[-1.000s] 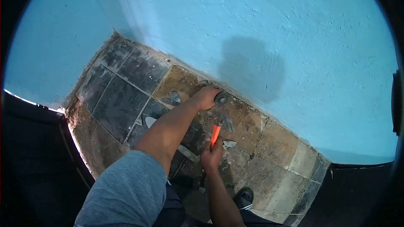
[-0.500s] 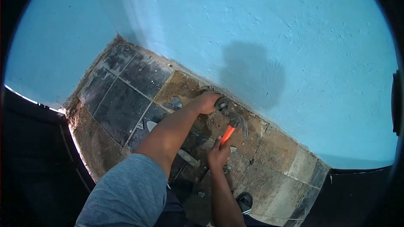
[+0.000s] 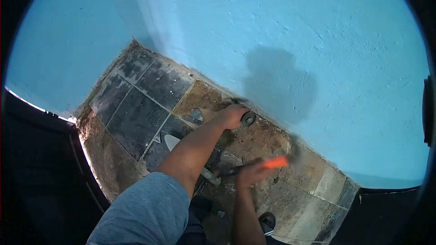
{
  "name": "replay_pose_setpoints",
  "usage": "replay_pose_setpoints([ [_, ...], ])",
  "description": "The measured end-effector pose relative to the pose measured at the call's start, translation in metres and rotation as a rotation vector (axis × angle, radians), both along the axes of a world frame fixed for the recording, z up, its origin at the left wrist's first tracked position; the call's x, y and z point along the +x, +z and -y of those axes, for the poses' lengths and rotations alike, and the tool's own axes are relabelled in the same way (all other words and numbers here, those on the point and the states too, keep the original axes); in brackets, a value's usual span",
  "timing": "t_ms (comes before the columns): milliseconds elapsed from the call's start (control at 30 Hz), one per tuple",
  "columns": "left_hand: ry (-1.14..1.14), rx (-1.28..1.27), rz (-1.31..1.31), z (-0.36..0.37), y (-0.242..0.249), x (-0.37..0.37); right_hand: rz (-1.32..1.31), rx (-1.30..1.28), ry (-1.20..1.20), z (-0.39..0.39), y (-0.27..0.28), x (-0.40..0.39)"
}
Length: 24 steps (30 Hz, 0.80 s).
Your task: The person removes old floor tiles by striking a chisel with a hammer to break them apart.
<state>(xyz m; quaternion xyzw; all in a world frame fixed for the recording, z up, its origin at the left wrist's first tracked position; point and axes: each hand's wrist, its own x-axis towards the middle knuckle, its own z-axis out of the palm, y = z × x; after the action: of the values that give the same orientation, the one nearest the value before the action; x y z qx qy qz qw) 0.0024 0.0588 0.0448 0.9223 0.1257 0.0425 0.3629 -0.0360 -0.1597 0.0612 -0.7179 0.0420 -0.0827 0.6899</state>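
Observation:
Close to the foot of the blue wall, my left hand (image 3: 235, 116) is closed around a chisel-like tool. Only its round dark head (image 3: 248, 118) shows clearly, beside the fingers; the rest is hidden by the hand. Lower and to the right, my right hand (image 3: 251, 173) grips a hammer (image 3: 274, 162) with an orange and black handle. The hammer's head is blurred by motion and lies off to the right, apart from the tool in my left hand. Brown bare patches (image 3: 254, 141) of floor show under and around both hands.
A blue wall (image 3: 218, 27) rises along the floor's far edge. Dark tiles (image 3: 135, 120) cover the left part, lighter tiles (image 3: 329, 183) the right. Broken pieces (image 3: 197, 114) and a pale pointed piece (image 3: 171, 141) lie near my left forearm. A sandaled foot (image 3: 268, 220) stands at the bottom.
My right hand has swung the hammer away to the right, off the round head of the tool. My left hand keeps its hold, and the whole view has shifted slightly.

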Motion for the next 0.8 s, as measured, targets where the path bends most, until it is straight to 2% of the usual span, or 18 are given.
replay_pose_setpoints([
  [67,-0.051,0.067,0.03,-0.002,-0.017,-0.003,-0.015,-0.652,0.466,0.004,-0.022,-0.012],
  [133,-0.087,0.117,0.051,-0.008,-0.022,-0.001,-0.176,-0.421,0.485,0.008,-0.041,-0.015],
  [200,-0.099,0.125,0.046,-0.003,-0.03,-0.006,-0.256,-0.3,0.511,0.014,-0.047,-0.018],
  [400,-0.076,0.168,-0.003,0.008,-0.037,-0.005,-0.188,-0.238,0.436,0.021,-0.026,-0.012],
  [467,-0.059,0.189,0.011,0.009,-0.044,-0.003,-0.228,-0.125,0.429,0.022,-0.028,-0.015],
  [600,-0.028,0.165,-0.077,0.011,-0.037,0.005,-0.189,-0.173,0.423,0.014,-0.058,-0.023],
  [667,-0.036,0.195,-0.081,0.012,-0.036,0.003,-0.309,-0.148,0.452,0.014,-0.054,-0.022],
  [767,-0.027,0.2,-0.04,0.013,-0.035,0.003,-0.332,0.001,0.477,0.027,-0.02,0.0],
  [800,-0.021,0.193,-0.019,0.014,-0.033,0.003,-0.271,-0.045,0.32,0.03,-0.023,0.008],
])
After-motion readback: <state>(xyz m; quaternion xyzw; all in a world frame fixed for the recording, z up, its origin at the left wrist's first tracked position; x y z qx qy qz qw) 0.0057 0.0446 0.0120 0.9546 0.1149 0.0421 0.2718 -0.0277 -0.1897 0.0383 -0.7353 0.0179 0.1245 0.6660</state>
